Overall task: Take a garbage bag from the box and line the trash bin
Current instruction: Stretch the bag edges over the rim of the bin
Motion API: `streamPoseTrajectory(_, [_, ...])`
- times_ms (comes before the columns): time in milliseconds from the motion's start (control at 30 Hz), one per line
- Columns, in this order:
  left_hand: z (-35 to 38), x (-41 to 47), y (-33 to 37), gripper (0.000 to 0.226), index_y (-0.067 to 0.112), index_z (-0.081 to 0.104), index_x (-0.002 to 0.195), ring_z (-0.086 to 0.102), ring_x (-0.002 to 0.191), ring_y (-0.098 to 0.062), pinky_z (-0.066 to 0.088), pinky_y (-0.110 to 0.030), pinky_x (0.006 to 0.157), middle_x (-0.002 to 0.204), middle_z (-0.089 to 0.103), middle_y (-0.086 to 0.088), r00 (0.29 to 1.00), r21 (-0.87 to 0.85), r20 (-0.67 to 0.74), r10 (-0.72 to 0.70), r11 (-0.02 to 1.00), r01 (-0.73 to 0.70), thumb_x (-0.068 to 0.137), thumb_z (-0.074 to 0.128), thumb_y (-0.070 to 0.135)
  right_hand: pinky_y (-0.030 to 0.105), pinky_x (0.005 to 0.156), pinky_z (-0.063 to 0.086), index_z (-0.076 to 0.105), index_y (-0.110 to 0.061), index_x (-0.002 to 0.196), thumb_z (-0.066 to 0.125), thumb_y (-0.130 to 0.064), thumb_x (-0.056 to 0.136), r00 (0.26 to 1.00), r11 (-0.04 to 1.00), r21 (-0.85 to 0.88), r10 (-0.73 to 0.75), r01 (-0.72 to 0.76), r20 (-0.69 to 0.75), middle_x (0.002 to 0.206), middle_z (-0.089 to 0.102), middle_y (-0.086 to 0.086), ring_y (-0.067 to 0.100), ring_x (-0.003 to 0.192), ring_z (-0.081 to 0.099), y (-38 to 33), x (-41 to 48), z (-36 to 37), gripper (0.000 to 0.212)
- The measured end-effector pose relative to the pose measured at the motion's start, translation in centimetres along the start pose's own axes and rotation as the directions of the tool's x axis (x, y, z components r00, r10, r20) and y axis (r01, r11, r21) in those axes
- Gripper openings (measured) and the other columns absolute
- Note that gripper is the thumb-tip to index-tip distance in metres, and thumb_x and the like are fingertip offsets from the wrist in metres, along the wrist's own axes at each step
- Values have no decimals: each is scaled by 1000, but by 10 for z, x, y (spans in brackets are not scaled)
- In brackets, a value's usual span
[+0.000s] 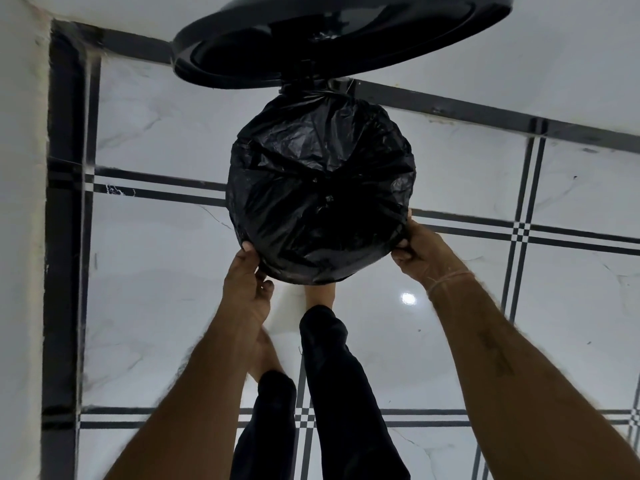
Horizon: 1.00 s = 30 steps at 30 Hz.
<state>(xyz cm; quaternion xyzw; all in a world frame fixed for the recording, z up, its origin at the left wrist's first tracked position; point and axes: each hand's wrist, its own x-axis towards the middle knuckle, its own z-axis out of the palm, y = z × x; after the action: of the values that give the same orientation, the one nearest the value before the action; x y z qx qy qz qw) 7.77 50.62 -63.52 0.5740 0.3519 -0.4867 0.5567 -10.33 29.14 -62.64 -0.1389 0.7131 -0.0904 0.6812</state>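
Note:
A round trash bin stands on the tiled floor below me, its mouth and rim fully covered by a black garbage bag (320,188) stretched over the top. The bin's black lid (332,39) stands raised at the far side. My left hand (247,284) grips the bag's edge at the near left of the rim. My right hand (417,247) pinches the bag's edge at the near right of the rim. The bin's own wall is hidden by the bag. No box is in view.
White marble-look floor tiles (467,341) with black stripe borders lie all around. A white wall (20,202) runs along the left and another behind the bin. My legs in dark trousers (332,393) and a bare foot stand just in front of the bin.

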Motion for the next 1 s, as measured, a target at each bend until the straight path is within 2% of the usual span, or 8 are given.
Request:
streamPoseTrajectory(133, [-2, 8, 8, 23, 20, 60, 89, 48, 50, -2, 35, -14, 42, 75, 58, 7, 997, 64, -71, 15, 998, -10, 103, 60, 39, 15, 38, 47, 66, -15, 87, 57, -33, 106, 998, 1000, 13, -1, 2, -66, 54, 68, -7, 2, 37, 56, -4, 0, 0, 28])
streamPoseTrajectory(300, [-3, 8, 14, 17, 10, 66, 108, 63, 68, -6, 56, -16, 57, 88, 67, 0, 997, -85, -69, -19, 996, 14, 102, 63, 26, 21, 53, 60, 68, -11, 92, 57, -26, 107, 999, 997, 75, -27, 28, -19, 66, 77, -1, 7, 53, 72, -8, -4, -7, 24])
streamPoseTrajectory(400, [-3, 10, 16, 32, 0, 61, 133, 72, 78, -8, 60, -19, 66, 101, 72, -4, 1000, -139, -28, 13, 990, -17, 102, 62, 11, 24, 58, 62, 68, -8, 98, 53, -23, 108, 997, 989, 140, -56, 49, 48, 73, 79, 2, 11, 63, 77, -9, -7, -6, 24])
streamPoseTrajectory(467, [-1, 8, 18, 25, 0, 65, 127, 73, 91, -12, 61, -21, 72, 105, 74, -5, 999, -156, 13, 45, 987, -42, 103, 56, 3, 26, 62, 64, 68, -7, 99, 51, -25, 109, 990, 982, 169, -99, 82, 96, 76, 80, 3, 12, 67, 78, -10, -10, -5, 27])
streamPoseTrajectory(567, [6, -11, 23, 22, 10, 70, 103, 75, 92, -12, 62, -24, 79, 91, 79, 0, 993, -227, 68, 96, 971, -79, 108, 53, 23, 28, 77, 65, 71, -9, 105, 52, -39, 106, 974, 977, 177, -149, 118, 172, 89, 81, 4, 14, 82, 79, -13, -20, -3, 35])
streamPoseTrajectory(700, [4, -22, 18, 26, 12, 71, 110, 76, 101, -12, 60, -30, 94, 105, 80, -1, 984, -278, 146, 98, 959, -54, 105, 55, 32, 23, 76, 63, 80, -9, 90, 52, -22, 108, 957, 960, 260, -169, 105, 237, 89, 81, 2, 11, 83, 79, -3, -25, -5, 36])
streamPoseTrajectory(867, [7, -19, -8, 26, 9, 71, 113, 74, 105, -19, 64, -36, 86, 112, 77, -7, 988, -359, 145, -47, 928, 97, 103, 58, 28, 26, 91, 61, 73, -5, 111, 53, -11, 105, 942, 908, 402, -232, 119, 244, 107, 79, 7, 14, 99, 76, 24, -18, -14, 22])
streamPoseTrajectory(1000, [10, -24, -25, 35, 11, 72, 105, 71, 101, -17, 65, -31, 71, 102, 78, -4, 972, -387, 182, -149, 898, 210, 100, 58, 43, 25, 84, 63, 82, -3, 94, 61, -15, 95, 950, 882, 462, -219, 96, 221, 104, 79, 9, 16, 94, 78, 41, -17, -17, 24])
